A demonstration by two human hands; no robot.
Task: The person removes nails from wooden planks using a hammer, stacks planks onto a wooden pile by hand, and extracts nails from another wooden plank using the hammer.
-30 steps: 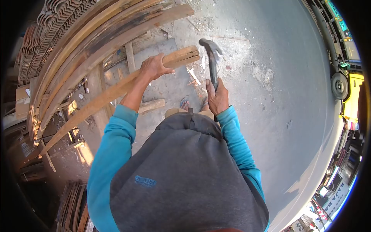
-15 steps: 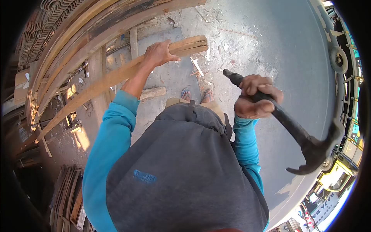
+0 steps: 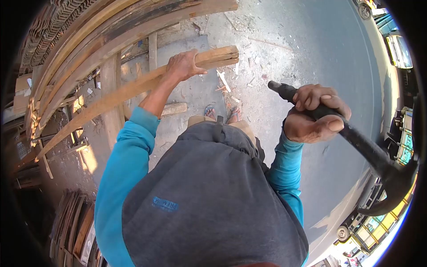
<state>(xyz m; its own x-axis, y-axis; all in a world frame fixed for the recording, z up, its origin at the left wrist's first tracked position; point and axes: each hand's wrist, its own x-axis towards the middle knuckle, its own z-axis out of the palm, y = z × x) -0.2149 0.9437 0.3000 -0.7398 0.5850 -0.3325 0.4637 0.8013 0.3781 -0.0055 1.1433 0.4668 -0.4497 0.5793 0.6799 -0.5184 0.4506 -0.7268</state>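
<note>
My left hand is wrapped over a long wooden beam, close to its far end. That end is split by a lengthwise crack, or two pieces lie together; I cannot tell which. The beam slants down to the lower left. On the right, my right hand grips the black handle of a claw hammer. The hammer's head, claw curving downward, is at the right edge of view, well apart from the beam.
Long timbers are stacked at the upper left, beside piled corrugated pieces. A short wood block lies near my feet. Wood chips litter the concrete floor. More boards stand lower left; vehicles are at the right.
My right hand has moved the hammer to the right and a little nearer the camera. My left hand stays on the beam, which has hardly shifted.
</note>
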